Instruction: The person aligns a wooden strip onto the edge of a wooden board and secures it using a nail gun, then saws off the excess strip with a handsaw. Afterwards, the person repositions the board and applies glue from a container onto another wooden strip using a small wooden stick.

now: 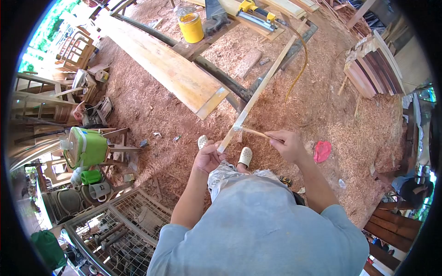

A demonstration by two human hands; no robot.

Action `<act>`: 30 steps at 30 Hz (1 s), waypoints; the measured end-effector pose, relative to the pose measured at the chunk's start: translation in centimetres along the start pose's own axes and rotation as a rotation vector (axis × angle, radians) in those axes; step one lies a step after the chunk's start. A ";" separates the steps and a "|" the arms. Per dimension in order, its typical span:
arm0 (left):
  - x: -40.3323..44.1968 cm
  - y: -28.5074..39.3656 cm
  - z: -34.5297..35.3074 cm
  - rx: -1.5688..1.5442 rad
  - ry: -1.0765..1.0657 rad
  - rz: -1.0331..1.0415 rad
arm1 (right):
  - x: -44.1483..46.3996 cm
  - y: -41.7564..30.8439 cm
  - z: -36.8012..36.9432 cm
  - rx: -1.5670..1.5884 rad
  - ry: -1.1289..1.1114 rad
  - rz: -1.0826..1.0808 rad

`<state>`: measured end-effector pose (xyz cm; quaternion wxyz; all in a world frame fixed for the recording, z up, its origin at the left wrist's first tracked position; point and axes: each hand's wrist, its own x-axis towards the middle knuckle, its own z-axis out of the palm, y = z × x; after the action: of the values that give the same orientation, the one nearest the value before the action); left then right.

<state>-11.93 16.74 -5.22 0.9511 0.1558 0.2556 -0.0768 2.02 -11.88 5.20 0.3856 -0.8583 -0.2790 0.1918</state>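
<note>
My left hand is closed around the near end of a long, narrow wooden strip. The strip slants up and away to the right, and its far part lies over a frame. In my right hand is a slim tool with a wooden handle, gripped at its right end. Its pale head meets the strip a little beyond my left hand; I cannot make out what kind of head it is. Just left of the strip, a wide board rests on the dark frame.
A yellow bucket stands on the frame, near a yellow air tool with a yellow hose. Stacked boards are on the right. To the left are a green container and a wire-mesh rack. Shavings cover the ground.
</note>
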 end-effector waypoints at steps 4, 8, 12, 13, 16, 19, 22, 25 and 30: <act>0.3 -0.1 -0.6 0.007 -0.008 -0.011 | 0.3 0.6 0.9 0.204 0.111 0.163; 0.4 0.1 -0.8 -0.012 -0.031 -0.027 | 0.6 1.4 1.9 0.148 0.175 0.084; 0.5 0.0 -0.9 -0.005 -0.031 -0.038 | -0.4 0.4 1.5 0.111 0.053 0.164; 0.5 0.1 -0.9 -0.005 -0.031 -0.036 | -0.5 0.7 1.3 0.095 0.001 0.077; 0.4 -0.2 -0.9 -0.019 -0.034 -0.039 | -0.4 0.2 1.0 0.135 0.020 0.080; 0.3 -0.3 -0.3 -0.028 -0.030 -0.027 | 0.3 0.3 0.9 0.155 0.132 0.144; 0.0 -0.2 0.3 0.008 0.035 -0.017 | 0.2 -0.8 0.7 0.085 0.077 0.183; 0.2 -0.4 -0.6 -0.013 -0.003 -0.021 | -0.8 -2.1 1.0 0.063 -0.068 0.182; 0.3 -0.7 -1.2 -0.087 -0.096 -0.009 | -1.7 -1.4 2.9 0.309 0.045 0.181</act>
<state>-12.36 16.45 -6.51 0.9677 0.1091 0.2134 -0.0775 -1.29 -10.56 4.64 0.5003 -0.8145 -0.1588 0.2471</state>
